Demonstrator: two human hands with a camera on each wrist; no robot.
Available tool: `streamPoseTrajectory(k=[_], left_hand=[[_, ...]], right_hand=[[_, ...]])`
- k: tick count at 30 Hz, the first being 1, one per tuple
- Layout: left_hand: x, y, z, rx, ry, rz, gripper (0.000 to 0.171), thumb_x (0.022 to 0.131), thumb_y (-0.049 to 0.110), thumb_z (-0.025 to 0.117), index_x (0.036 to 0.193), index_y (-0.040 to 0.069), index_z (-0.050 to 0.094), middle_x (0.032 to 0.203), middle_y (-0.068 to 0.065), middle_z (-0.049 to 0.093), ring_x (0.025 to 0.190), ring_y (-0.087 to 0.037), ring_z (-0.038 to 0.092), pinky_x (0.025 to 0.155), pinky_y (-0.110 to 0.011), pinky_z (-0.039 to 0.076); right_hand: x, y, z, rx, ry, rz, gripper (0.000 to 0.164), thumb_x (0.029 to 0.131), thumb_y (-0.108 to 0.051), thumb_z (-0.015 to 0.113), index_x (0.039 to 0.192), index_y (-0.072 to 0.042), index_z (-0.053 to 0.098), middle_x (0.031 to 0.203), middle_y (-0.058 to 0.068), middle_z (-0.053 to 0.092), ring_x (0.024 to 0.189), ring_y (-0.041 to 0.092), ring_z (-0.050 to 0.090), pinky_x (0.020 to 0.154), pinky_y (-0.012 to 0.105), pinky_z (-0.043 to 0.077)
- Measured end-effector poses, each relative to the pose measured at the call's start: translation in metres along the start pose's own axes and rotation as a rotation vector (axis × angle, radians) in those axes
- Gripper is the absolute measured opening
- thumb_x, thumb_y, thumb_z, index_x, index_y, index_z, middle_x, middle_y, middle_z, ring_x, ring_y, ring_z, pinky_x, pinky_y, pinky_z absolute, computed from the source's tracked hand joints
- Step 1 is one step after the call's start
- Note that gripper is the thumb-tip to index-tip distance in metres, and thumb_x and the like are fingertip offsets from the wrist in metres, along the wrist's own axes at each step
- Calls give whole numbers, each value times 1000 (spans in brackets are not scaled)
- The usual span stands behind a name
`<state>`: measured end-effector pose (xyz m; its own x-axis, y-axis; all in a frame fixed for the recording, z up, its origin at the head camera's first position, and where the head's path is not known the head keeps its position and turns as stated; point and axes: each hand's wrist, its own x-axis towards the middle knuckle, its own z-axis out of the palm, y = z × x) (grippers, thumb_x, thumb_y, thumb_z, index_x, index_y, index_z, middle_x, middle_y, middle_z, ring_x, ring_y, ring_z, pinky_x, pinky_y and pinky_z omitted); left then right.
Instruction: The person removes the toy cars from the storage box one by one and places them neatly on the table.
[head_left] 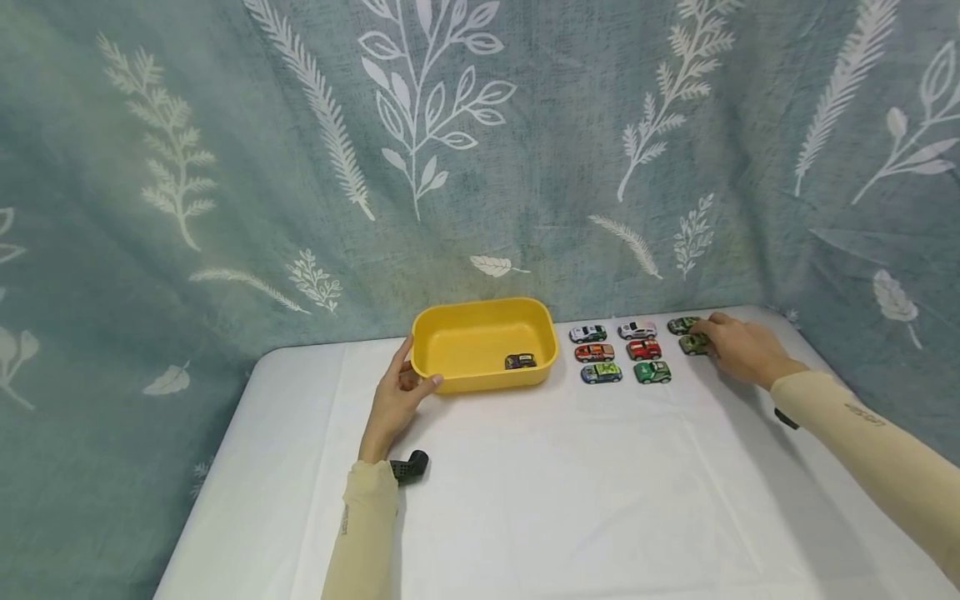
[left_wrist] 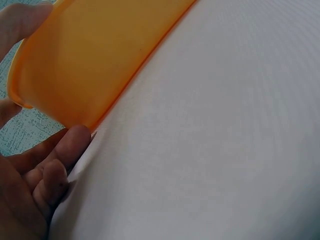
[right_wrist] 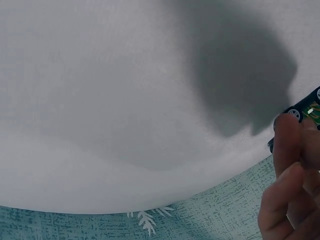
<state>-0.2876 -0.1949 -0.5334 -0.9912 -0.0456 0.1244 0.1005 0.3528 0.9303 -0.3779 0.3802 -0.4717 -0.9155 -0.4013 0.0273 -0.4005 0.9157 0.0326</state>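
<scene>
My left hand [head_left: 392, 407] grips the left end of a yellow plastic bin [head_left: 487, 382], thumb over the front rim and fingers round the side. In the left wrist view, the bin's orange-looking wall [left_wrist: 95, 60] rises between thumb and fingers. Inside, toward the bin's right end, sits a dark toy car [head_left: 521, 361]. At the far right, my right hand [head_left: 738, 346] pinches a green camouflage toy car [head_left: 693, 345], partly hidden by the fingers. Its wheel [right_wrist: 294, 115] shows beside the fingertips in the right wrist view. Another dark green toy car [head_left: 681, 325] lies just behind it.
Between bin and right hand, toy cars stand in two columns: a white-and-green one [head_left: 588, 334], an orange-red one [head_left: 595, 352], a blue-and-yellow one [head_left: 602, 372], a white one [head_left: 637, 330], a red one [head_left: 644, 349] and a green one [head_left: 652, 372]. A leaf-patterned curtain [head_left: 300, 167] hangs behind the white table [head_left: 525, 492].
</scene>
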Motion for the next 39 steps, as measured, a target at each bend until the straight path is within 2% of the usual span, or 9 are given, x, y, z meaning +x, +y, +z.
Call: streamPoseTrajectory(k=[5,9,15,18,20,23,27,33,39], left_hand=[[1,-1,-1,-4,1,9,91,93,42,83,167,41,30,137,-12,63,93,-23,59,77,-33,48],[2,-1,-1,-6,-3,12,92,93,42,83,168,37,30,136,-12,65,91,-24,58,75,-34,47],[2,1,0,6,-10,5,93,93,40,83,169,37,29,136,-13,65,91,-23,57,76,-32,47],[2,2,-1,13,-11,-7,93,93,42,83,169,37,29,137,-13,64,92,-23,57,76,-31,47],[2,2,-1,11,-10,-11,94,93,42,83,169,36,29,138,-14,64,91,-22,57,75,-31,46],[1,2,-1,1,-10,-13,94,93,41,84,169,36,29,138,-14,64,89,-22,56,74,-31,46],[1,3,-1,-10,-21,-8,93,93,41,84,169,37,29,138,-15,64,88,-23,57,75,-30,46],[1,2,-1,1,-7,-4,93,92,40,84,168,38,30,138,-15,64,90,-23,57,76,-29,47],[2,0,-1,-7,-4,7,93,92,40,84,168,36,30,139,-16,64,91,-25,57,76,-31,46]], right_hand=[[0,0,-1,4,13,-9,41,96,1,68,136,-2,66,119,28,66,85,39,70,56,45,52],[-1,1,-5,66,18,16,42,98,0,65,140,-4,62,129,32,60,73,33,65,52,42,48],[4,2,-29,139,175,8,35,103,-1,62,139,-2,62,128,32,58,66,28,61,48,38,42],[11,-10,-48,144,231,15,33,107,-8,60,139,-5,65,129,29,60,65,27,60,46,39,40],[18,-25,-59,161,248,3,32,108,-14,60,139,-7,66,126,27,62,70,29,62,50,42,44],[29,-56,-72,206,246,-25,35,109,-22,62,140,-8,66,130,24,65,88,38,69,67,54,55],[42,-103,-78,263,191,-92,38,109,-29,63,140,-8,67,136,19,67,114,44,68,91,63,55],[69,-176,-72,352,84,-209,42,108,-37,63,139,-10,69,134,12,72,127,39,65,103,60,53],[94,-225,-55,395,20,-259,47,105,-38,69,140,-7,69,130,12,74,120,35,70,100,54,55]])
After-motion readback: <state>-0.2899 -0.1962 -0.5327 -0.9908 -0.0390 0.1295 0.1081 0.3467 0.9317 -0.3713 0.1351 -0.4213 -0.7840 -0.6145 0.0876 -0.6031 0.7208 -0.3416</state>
